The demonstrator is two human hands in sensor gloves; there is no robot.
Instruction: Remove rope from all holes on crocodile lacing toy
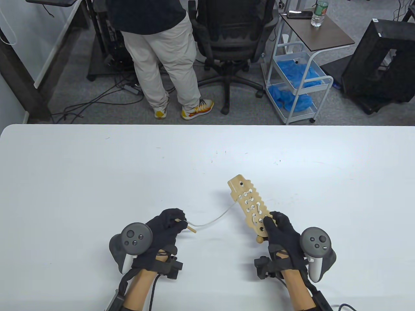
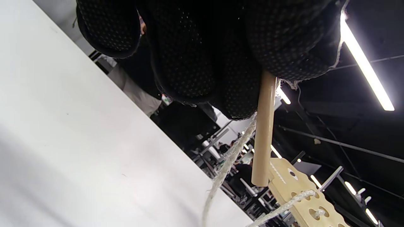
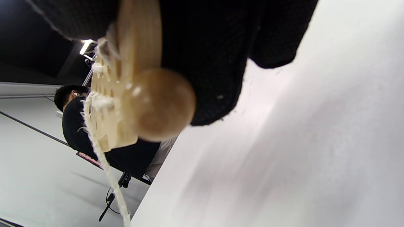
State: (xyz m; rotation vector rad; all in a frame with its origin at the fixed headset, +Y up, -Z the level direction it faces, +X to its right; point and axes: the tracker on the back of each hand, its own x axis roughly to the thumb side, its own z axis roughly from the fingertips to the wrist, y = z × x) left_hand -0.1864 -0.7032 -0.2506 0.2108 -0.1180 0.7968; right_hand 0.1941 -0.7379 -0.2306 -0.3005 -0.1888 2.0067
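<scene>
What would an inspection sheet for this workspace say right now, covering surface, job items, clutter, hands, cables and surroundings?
Surface: white table, faint marks.
Job's things: wooden crocodile toy raised at an angle, rope laced through several holes; wooden needle on the rope's free end.
Clutter: nothing seen on the table.
Grippers: left hand grips the needle; right hand holds the toy's near end.
Cables: glove leads at both wrists; floor cables beyond the table.
Surroundings: standing person, office chair, cart.
</scene>
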